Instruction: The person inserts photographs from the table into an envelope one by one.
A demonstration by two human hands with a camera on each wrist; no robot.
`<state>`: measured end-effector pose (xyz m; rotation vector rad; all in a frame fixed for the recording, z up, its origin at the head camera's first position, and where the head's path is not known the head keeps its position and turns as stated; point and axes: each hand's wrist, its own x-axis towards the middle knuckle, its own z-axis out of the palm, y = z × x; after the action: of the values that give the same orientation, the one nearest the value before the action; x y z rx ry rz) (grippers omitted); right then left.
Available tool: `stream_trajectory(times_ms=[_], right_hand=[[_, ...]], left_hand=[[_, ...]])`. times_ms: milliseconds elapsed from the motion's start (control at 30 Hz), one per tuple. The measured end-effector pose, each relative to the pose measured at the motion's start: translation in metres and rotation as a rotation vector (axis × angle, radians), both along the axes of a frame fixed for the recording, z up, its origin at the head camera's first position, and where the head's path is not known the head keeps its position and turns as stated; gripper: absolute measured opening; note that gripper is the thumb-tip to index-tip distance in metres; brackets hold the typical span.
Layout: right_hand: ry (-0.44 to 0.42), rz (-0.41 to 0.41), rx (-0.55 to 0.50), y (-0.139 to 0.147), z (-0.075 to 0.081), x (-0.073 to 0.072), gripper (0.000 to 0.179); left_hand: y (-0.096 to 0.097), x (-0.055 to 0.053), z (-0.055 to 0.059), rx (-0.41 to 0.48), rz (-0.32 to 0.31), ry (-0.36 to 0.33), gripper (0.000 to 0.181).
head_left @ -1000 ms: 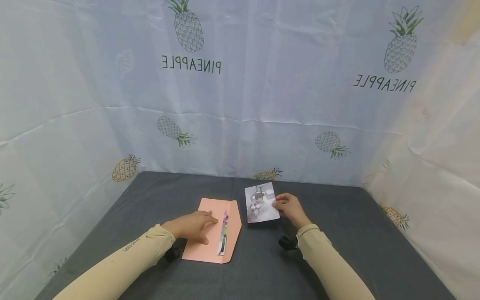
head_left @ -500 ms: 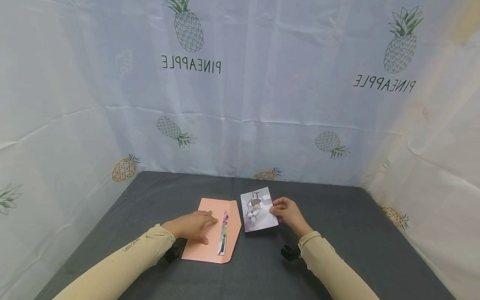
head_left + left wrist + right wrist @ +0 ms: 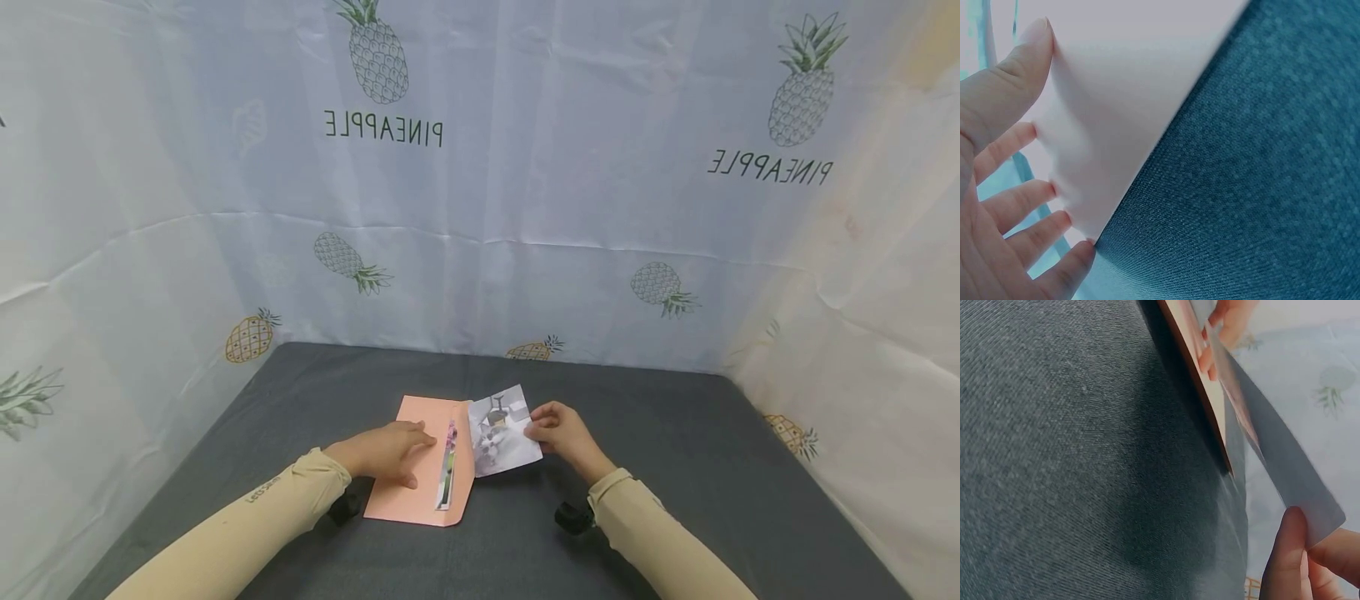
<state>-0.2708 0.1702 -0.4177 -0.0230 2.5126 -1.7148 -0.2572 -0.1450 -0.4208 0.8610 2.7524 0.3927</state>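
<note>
A salmon-pink envelope (image 3: 405, 503) lies on the dark cloth, its pointed flap spread out to the right. Along the envelope's opening shows a narrow strip of a colourful photo (image 3: 447, 471); the rest of that photo is hidden inside. My left hand (image 3: 382, 454) rests on the envelope with fingers spread, and in the left wrist view the fingertips touch the pale envelope (image 3: 1129, 94). Thumb and fingers of my right hand (image 3: 564, 435) pinch the right edge of a greyish photo (image 3: 498, 446). This photo is tilted and raised, its left edge over the flap.
Dark grey cloth (image 3: 675, 467) covers the table. A white curtain (image 3: 480, 292) with pineapple prints stands behind and at both sides. Black wrist devices (image 3: 573, 518) sit under the forearms.
My right hand has carried the greyish photo left and slightly nearer, from beside the envelope to over its flap. My left hand and the envelope have stayed put.
</note>
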Motion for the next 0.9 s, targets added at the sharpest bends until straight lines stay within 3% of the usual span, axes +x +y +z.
stream_trajectory(times_ms=[333,900], right_hand=[[0.01,-0.003,0.018,-0.009,-0.002,-0.002,0.023],[0.015,0.027,0.09,-0.022,0.01,0.0,0.024]], left_hand=[[0.001,-0.001,0.0,-0.005,-0.008,0.01,0.063],[0.002,-0.001,0.001,-0.013,0.004,-0.005,0.063]])
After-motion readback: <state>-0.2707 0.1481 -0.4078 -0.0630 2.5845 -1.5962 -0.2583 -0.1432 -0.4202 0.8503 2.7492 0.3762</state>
